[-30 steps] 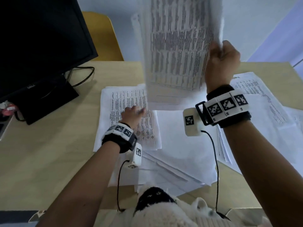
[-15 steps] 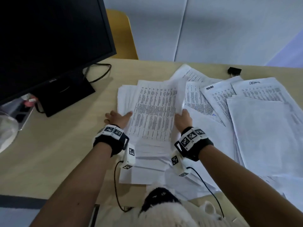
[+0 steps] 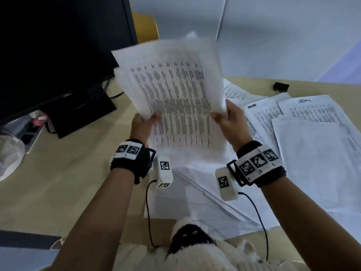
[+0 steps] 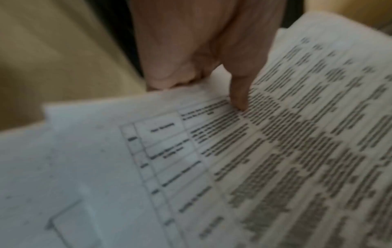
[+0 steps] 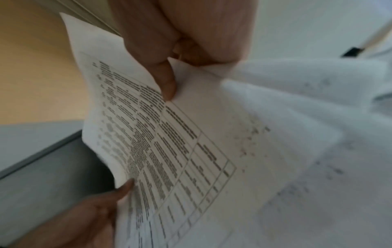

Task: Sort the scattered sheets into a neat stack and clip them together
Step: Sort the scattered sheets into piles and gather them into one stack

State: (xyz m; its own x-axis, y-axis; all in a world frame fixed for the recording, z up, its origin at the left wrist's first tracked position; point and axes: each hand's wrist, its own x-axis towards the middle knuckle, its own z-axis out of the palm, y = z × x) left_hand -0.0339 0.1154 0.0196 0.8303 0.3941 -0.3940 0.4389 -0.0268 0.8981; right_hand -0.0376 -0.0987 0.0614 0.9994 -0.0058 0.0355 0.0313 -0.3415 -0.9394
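Both hands hold a bundle of printed sheets [image 3: 175,98] up above the desk, tilted toward me. My left hand [image 3: 145,122] pinches its left edge, thumb on the printed face [image 4: 237,94]. My right hand [image 3: 226,120] pinches the right edge, thumb [image 5: 167,83] on top. More scattered sheets [image 3: 312,145] lie on the desk to the right and below the bundle. A black binder clip [image 3: 281,87] sits on the desk at the back right, apart from both hands. The bundle [image 5: 169,151] is blurred in the right wrist view.
A black monitor [image 3: 58,45] on its stand [image 3: 78,114] fills the left. A power strip [image 3: 29,132] and a clear plastic thing [image 3: 9,153] lie at the far left. A yellow chair back [image 3: 144,26] stands behind the wooden desk [image 3: 58,192].
Half a second ago both hands pressed the bundle flat on the desk; now they have lifted it, holding it by its side edges.
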